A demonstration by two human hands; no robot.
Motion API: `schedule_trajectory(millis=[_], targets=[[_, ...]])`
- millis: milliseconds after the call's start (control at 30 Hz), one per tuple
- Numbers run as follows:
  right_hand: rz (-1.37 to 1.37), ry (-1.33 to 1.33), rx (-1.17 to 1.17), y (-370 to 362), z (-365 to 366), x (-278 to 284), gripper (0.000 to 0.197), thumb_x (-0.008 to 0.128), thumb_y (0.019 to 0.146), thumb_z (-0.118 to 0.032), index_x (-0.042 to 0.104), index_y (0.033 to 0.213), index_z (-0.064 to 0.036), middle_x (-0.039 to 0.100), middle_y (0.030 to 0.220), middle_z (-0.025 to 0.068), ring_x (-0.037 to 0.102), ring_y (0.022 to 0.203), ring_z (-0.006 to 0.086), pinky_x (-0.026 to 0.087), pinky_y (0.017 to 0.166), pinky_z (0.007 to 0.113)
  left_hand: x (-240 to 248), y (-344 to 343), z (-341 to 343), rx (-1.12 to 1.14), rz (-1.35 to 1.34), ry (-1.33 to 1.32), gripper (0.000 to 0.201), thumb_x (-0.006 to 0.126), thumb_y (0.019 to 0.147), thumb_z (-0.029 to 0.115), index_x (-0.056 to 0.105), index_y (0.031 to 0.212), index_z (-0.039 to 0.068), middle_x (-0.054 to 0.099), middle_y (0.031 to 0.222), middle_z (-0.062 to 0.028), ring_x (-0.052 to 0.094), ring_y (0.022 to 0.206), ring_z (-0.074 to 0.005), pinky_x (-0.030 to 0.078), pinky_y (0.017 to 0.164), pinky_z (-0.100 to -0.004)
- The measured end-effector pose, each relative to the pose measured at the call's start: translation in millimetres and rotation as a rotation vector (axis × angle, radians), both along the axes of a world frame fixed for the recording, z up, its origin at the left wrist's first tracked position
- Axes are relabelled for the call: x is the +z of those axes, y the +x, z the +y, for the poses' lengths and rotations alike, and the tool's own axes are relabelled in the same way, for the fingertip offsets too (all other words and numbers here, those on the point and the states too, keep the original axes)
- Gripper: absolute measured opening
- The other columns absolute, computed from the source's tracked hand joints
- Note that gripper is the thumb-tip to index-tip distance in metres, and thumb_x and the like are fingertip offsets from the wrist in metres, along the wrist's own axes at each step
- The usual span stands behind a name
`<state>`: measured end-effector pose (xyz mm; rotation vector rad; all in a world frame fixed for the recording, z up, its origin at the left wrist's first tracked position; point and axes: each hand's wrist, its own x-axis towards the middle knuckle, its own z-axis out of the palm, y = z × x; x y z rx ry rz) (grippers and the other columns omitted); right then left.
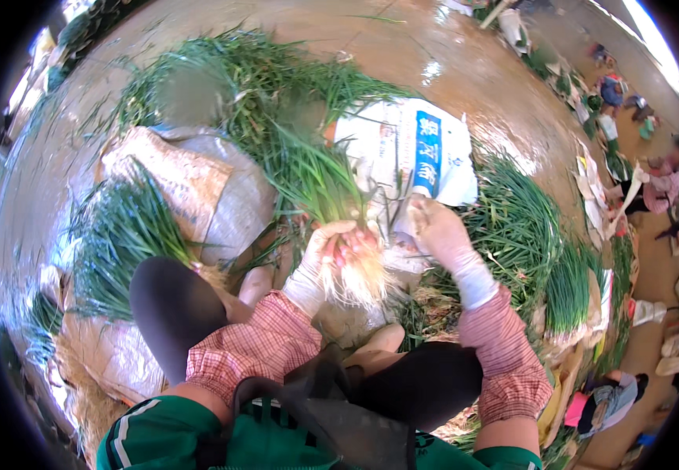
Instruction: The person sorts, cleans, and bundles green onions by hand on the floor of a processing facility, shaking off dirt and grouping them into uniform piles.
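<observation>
In front of me, my left hand [322,252], in a pale glove, is closed round a bunch of spring onions [330,186]. Their green leaves point away from me, while the reddish bulbs and whitish roots hang toward my lap. To the right of the roots is my right hand [438,229], also gloved, with its fingers curled together. Whatever those fingers hold, if anything, is hidden. Just beyond the right hand lies a white sack [369,153] with a blue printed band.
A large loose pile of spring onions [233,82] spreads ahead. More bundles lie at left [124,243] and right [516,211]. A grey and tan sack [233,192] lies by my left knee. The brown floor [386,39] looks wet. Other people sit along the far right.
</observation>
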<state>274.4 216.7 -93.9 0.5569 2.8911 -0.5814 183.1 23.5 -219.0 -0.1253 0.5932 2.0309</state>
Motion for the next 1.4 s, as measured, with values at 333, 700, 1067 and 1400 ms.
schedule_trajectory(millis=[333, 700, 1067, 1400], targets=[[0.525, -0.675, -0.250, -77.7, -82.7, -105.7, 0.030, 0.057, 0.085, -0.016, 0.060, 0.108, 0.0029, 0.066, 0.099, 0.0182, 0.063, 0.087, 0.0279, 0.048, 0.075, 0.034, 53.8, 26.9, -73.9, 0.005, -0.264, 0.633, 0.016, 0.054, 0.080, 0.015, 0.058, 0.094, 0.008, 0.058, 0.095, -0.0073, 0.056, 0.096, -0.0216, 0.048, 0.080, -0.0420], [-0.247, 0.669, 0.107, 158.1, 31.9, -292.3, 0.049, 0.047, 0.087, -0.012, 0.042, 0.134, -0.0006, 0.061, 0.113, 0.0240, 0.059, 0.105, 0.0372, 0.045, 0.093, 0.042, 100.4, 13.5, -83.5, -0.105, -0.154, 0.765, 0.035, 0.057, 0.081, 0.016, 0.049, 0.112, 0.001, 0.058, 0.102, -0.0143, 0.059, 0.094, -0.0258, 0.051, 0.083, -0.0485], [0.766, 0.023, 0.030, 38.9, -184.1, -60.2, 0.040, 0.061, 0.085, -0.025, 0.056, 0.118, -0.0041, 0.057, 0.113, 0.0158, 0.049, 0.112, 0.0337, 0.037, 0.097, 0.041, 11.4, 43.5, -49.6, 0.047, -0.286, -0.030, 0.028, 0.066, 0.085, 0.030, 0.061, 0.098, 0.005, 0.065, 0.082, -0.0052, 0.063, 0.074, -0.0181, 0.055, 0.067, -0.0329], [0.728, 0.170, 0.173, 4.7, -186.7, -66.7, 0.028, 0.061, 0.083, -0.029, 0.066, 0.099, -0.0075, 0.063, 0.095, 0.0108, 0.057, 0.094, 0.0290, 0.042, 0.082, 0.044, -27.1, 21.3, -57.7, 0.049, -0.373, 0.283, 0.044, 0.055, 0.091, 0.042, 0.061, 0.097, -0.001, 0.066, 0.094, -0.0162, 0.063, 0.089, -0.0297, 0.050, 0.087, -0.0431]])
